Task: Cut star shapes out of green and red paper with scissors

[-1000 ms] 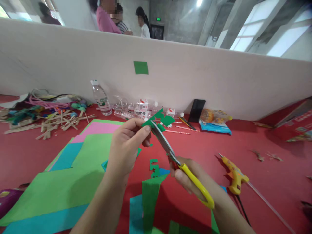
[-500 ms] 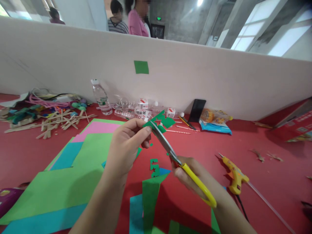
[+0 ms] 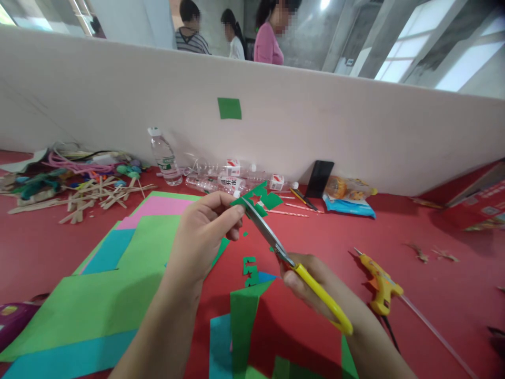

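- Bright yellow on the scissors' handle (image 3: 321, 296), silver-grey along the blades (image 3: 268, 233)!
- Rich green for the cut piece (image 3: 272, 200) at the tips!
- Green again, punched with star shapes, on the small scrap (image 3: 251, 273)!
- Red right across the tabletop (image 3: 394, 221)!
- Lime sheet (image 3: 90, 300), teal strip (image 3: 112, 247), pink sheet (image 3: 163, 207)!
- Yellow glue gun (image 3: 379, 281), black cord (image 3: 390, 332)!
- Grey-and-dark stripes on one shirt (image 3: 191, 43), plain pink on another top (image 3: 267, 46)!

Head view, facing forward-down, hands (image 3: 205, 229) near
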A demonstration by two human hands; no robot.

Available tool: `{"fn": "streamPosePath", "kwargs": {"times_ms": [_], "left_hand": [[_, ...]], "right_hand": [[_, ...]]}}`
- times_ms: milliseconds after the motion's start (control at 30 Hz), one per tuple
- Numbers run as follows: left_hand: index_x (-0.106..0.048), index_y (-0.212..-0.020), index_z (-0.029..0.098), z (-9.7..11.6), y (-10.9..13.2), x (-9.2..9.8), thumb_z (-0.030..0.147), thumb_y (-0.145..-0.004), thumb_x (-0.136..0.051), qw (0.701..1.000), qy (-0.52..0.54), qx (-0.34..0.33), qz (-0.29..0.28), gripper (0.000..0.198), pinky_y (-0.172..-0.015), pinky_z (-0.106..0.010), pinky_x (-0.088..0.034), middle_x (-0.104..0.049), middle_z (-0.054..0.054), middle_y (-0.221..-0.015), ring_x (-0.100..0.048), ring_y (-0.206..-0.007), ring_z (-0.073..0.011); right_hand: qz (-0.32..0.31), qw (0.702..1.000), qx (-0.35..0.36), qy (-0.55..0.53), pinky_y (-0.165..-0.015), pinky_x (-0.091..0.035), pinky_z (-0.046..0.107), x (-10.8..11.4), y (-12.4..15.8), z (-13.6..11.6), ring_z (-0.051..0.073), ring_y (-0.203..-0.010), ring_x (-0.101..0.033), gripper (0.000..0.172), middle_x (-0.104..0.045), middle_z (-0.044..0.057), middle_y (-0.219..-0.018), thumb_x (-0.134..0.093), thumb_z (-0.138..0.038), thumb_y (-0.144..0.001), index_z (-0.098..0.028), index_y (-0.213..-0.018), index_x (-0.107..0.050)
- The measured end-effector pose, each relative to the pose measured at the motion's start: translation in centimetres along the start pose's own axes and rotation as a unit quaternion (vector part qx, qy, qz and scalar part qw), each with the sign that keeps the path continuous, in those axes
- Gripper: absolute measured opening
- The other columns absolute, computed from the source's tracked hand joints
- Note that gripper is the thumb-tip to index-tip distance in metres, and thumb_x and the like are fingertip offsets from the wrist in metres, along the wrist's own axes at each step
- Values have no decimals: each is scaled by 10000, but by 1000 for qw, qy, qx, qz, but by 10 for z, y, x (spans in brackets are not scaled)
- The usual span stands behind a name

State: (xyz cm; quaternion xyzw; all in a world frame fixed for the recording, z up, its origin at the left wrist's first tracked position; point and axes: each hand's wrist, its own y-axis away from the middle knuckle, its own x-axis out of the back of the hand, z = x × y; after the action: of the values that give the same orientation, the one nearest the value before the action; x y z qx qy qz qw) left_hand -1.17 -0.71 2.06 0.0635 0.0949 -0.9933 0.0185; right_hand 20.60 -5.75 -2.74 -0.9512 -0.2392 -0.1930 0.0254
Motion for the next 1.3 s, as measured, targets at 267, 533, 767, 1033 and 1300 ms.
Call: {"fn": "streamPosePath", "kwargs": {"times_ms": [267,533,767,1033,1300], "left_hand": [[-683,-692,187,0,-1,1,190,-754,-731,1000,-3,6,-2,79,-447,-146,-447,-622,54,-554,-549,-459,-53],[-675,-690,187,0,-1,1,193,-750,-732,1000,0,10,-1,83,-444,-151,-443,-621,57,-548,-546,-457,-56],[-671,-684,187,1,-1,-1,204,-746,-729,1000,-8,8,3,86,-440,-175,-440,-611,49,-544,-539,-455,-69],[-661,-677,193,1,-2,1,203,-774,-701,1000,-28,-11,-5,105,-469,-212,-463,-612,36,-553,-555,-478,-91],[-658,-693,206,-5,3,3,188,-872,-642,997,-51,-56,-19,181,-505,-214,-481,-608,36,-587,-570,-522,-97]], "right_hand": [[6,1000,-1,-9,-510,-219,272,-1,-1,-1,114,-571,-273,688,-343,-65,-652,-411,-899,-907,-237,-721,-392],[8,1000,3,-19,-502,-218,261,-1,-3,-2,110,-561,-273,712,-342,-68,-640,-415,-928,-877,-237,-708,-379],[10,1000,1,-19,-508,-225,262,-2,-3,-3,110,-562,-269,695,-348,-67,-637,-433,-901,-896,-233,-709,-387],[-3,999,-13,-31,-508,-195,264,2,-1,-2,111,-568,-248,686,-321,-71,-637,-463,-894,-892,-237,-713,-379],[-14,997,-2,-80,-487,-172,280,1,2,-5,103,-513,-259,655,-345,-80,-590,-491,-865,-910,-250,-721,-362]]}}
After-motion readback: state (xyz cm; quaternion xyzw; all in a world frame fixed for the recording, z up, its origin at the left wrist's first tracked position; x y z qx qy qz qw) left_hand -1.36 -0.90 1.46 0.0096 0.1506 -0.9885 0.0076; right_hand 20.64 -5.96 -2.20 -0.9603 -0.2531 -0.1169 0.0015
